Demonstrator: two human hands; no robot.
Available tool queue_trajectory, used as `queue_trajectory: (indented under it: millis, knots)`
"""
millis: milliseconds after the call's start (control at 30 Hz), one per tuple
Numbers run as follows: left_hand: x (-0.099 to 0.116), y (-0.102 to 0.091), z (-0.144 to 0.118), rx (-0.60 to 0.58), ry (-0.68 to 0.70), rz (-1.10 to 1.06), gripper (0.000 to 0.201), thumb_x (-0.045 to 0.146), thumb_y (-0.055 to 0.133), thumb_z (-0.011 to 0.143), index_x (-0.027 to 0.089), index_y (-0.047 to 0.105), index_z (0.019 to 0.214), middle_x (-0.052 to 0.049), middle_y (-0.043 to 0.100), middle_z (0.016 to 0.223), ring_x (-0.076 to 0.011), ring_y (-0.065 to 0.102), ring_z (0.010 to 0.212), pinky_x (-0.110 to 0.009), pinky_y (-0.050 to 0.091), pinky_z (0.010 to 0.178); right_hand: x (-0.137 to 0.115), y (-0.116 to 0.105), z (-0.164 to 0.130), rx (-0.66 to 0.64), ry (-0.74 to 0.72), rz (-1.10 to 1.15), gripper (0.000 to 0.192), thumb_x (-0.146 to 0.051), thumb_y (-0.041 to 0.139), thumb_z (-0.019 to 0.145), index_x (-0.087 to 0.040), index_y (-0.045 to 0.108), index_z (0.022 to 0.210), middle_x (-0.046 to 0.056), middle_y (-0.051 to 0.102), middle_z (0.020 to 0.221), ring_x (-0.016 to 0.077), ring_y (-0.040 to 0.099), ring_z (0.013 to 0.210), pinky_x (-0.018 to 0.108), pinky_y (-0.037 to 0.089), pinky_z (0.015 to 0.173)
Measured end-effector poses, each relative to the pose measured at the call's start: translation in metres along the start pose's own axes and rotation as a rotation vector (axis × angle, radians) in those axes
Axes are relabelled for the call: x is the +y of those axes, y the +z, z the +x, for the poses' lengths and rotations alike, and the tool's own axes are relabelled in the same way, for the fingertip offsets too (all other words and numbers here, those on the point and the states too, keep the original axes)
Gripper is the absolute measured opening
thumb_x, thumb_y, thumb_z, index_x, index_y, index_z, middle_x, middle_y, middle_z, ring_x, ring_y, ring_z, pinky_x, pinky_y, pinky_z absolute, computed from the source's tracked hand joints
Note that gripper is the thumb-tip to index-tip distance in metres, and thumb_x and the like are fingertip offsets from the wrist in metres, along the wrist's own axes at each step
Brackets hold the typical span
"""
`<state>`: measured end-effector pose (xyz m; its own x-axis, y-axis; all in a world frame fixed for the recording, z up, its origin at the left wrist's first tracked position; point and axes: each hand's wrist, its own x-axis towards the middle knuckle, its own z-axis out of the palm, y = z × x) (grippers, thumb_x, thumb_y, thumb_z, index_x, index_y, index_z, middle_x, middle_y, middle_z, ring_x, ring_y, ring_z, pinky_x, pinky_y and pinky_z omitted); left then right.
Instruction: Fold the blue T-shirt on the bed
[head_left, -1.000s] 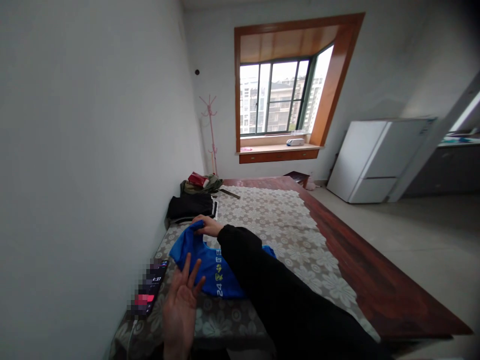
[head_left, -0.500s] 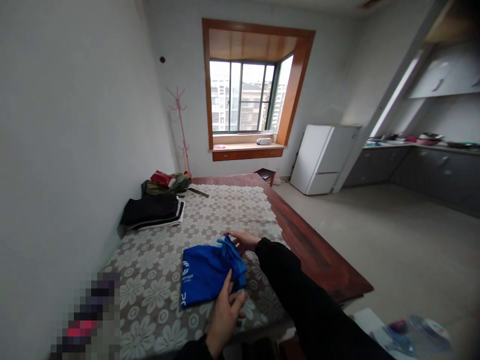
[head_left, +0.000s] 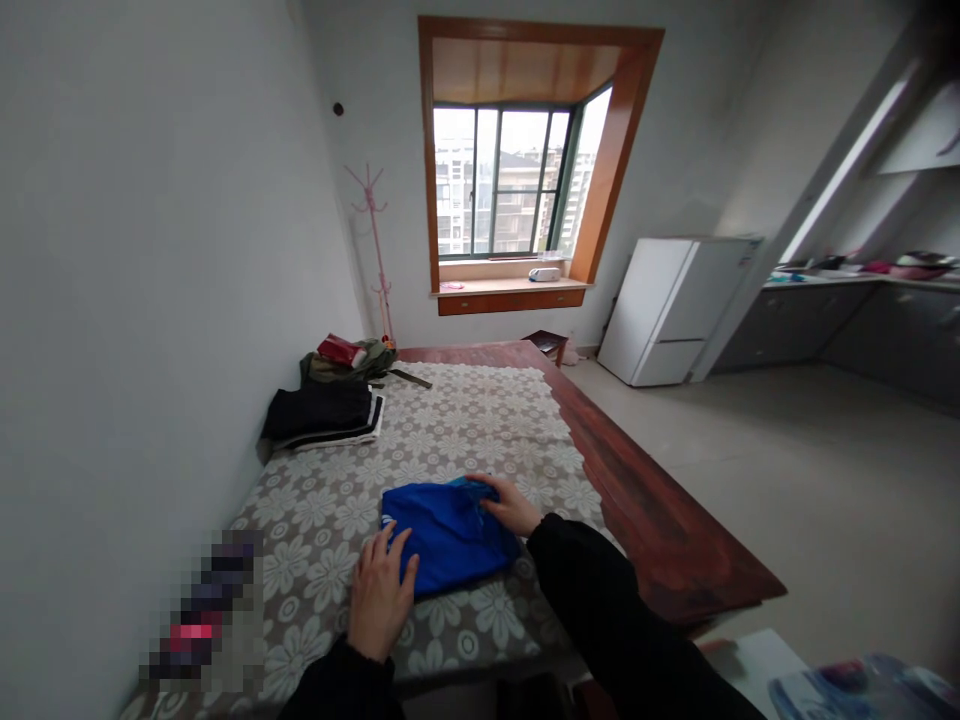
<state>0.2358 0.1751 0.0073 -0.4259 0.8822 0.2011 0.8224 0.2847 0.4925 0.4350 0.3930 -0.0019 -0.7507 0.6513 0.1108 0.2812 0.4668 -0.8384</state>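
Note:
A folded blue shirt (head_left: 448, 533) lies on the flower-patterned cloth (head_left: 480, 420) that covers the wooden platform. My left hand (head_left: 380, 592) rests flat, fingers spread, on the shirt's near left corner. My right hand (head_left: 508, 503) lies palm down on the shirt's far right edge. Neither hand grips anything.
A pile of folded dark clothes (head_left: 324, 415) lies further back by the wall, with an olive bag (head_left: 346, 360) behind it. A blurred-out object (head_left: 201, 615) sits at the near left. The bare wooden edge (head_left: 645, 500) runs along the right. A white fridge (head_left: 675, 310) stands across the floor.
The shirt went from spread out to a compact fold. My right hand let go of the fabric, and both hands came down flat on the shirt. The view turned right.

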Motion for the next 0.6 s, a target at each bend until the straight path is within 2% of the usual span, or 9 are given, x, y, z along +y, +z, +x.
queue_trajectory:
  millis: [133, 233, 300, 400, 500, 600]
  knots:
    - [-0.026, 0.016, -0.007, 0.012, 0.047, 0.319, 0.054, 0.033, 0.033, 0.098, 0.023, 0.047, 0.149, -0.009, 0.041, 0.160, -0.0353, 0.030, 0.148, -0.061, 0.023, 0.118, 0.007, 0.011, 0.004, 0.107, 0.039, -0.095, 0.069, -0.008, 0.053, 0.073, -0.021, 0.055, 0.141, 0.010, 0.062, 0.138, 0.0272, 0.053, 0.132, 0.047, 0.037, 0.115]
    - [-0.035, 0.023, -0.012, 0.042, 0.041, 0.401, 0.056, 0.029, 0.028, 0.099, 0.018, 0.041, 0.152, -0.012, 0.037, 0.161, -0.0358, 0.027, 0.149, -0.062, 0.018, 0.119, 0.013, 0.019, 0.000, 0.176, 0.006, -0.149, 0.079, -0.010, 0.056, 0.074, -0.024, 0.042, 0.150, 0.011, 0.054, 0.146, 0.0277, 0.046, 0.139, 0.049, 0.034, 0.117]
    - [-0.037, 0.021, -0.012, 0.018, 0.016, 0.371, 0.056, 0.029, 0.029, 0.099, 0.017, 0.041, 0.152, -0.013, 0.039, 0.160, -0.0351, 0.030, 0.148, -0.059, 0.021, 0.119, 0.016, 0.024, -0.007, 0.225, -0.040, -0.170, 0.083, -0.013, 0.055, 0.076, -0.026, 0.032, 0.155, 0.010, 0.046, 0.152, 0.0265, 0.040, 0.143, 0.048, 0.031, 0.119]
    - [-0.035, 0.009, -0.006, -0.025, -0.016, 0.234, 0.055, 0.032, 0.033, 0.098, 0.016, 0.043, 0.151, -0.012, 0.047, 0.155, -0.0310, 0.037, 0.144, -0.051, 0.028, 0.118, 0.020, 0.030, -0.019, 0.301, -0.010, -0.216, 0.083, -0.019, 0.055, 0.080, -0.026, 0.026, 0.157, 0.010, 0.041, 0.155, 0.0271, 0.037, 0.145, 0.049, 0.030, 0.120]
    - [-0.030, -0.007, 0.002, -0.033, -0.071, 0.089, 0.054, 0.037, 0.040, 0.097, 0.019, 0.045, 0.147, -0.012, 0.059, 0.143, -0.0269, 0.050, 0.132, -0.041, 0.036, 0.112, 0.021, 0.033, -0.027, 0.288, 0.045, -0.239, 0.076, -0.022, 0.054, 0.081, -0.023, 0.033, 0.154, 0.012, 0.050, 0.148, 0.0284, 0.044, 0.140, 0.049, 0.034, 0.117]
    - [-0.025, -0.018, 0.011, -0.098, -0.151, 0.017, 0.053, 0.036, 0.045, 0.095, 0.018, 0.043, 0.145, -0.014, 0.060, 0.137, -0.0263, 0.054, 0.126, -0.036, 0.038, 0.106, 0.017, 0.034, -0.030, 0.229, 0.062, -0.249, 0.063, -0.020, 0.054, 0.081, -0.025, 0.049, 0.144, 0.010, 0.060, 0.135, 0.0280, 0.052, 0.131, 0.047, 0.038, 0.114]
